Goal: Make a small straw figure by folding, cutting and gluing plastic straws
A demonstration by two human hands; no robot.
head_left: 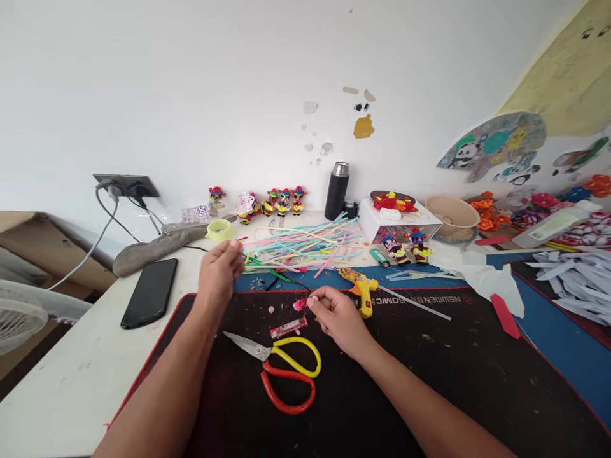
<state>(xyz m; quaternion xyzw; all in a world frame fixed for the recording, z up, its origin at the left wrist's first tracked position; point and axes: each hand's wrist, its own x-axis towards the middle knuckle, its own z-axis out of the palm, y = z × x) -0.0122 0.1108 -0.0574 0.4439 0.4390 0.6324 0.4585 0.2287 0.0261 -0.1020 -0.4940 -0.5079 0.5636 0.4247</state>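
My left hand (220, 270) is raised over the far left part of the black mat, its fingers pinched together. What it holds, if anything, is too small to make out. Lower and to the right, my right hand (340, 319) has thumb and forefinger closed at a small pink-and-red piece (301, 304), whose near end the fingers cover. Just below that piece lies a pink lighter (289, 328). Scissors (281, 366) with one yellow and one red handle rest partly open between my forearms. A yellow glue gun (365, 296) lies beyond my right hand.
Pastel strips (300, 245) are heaped at the back. Behind them stand small figurines (285, 202) and a black thermos (337, 191). A phone (150, 292) lies at left, near a tape roll (219, 229). To the right are a white box (401, 219), a bowl (452, 215) and white strips (575, 280).
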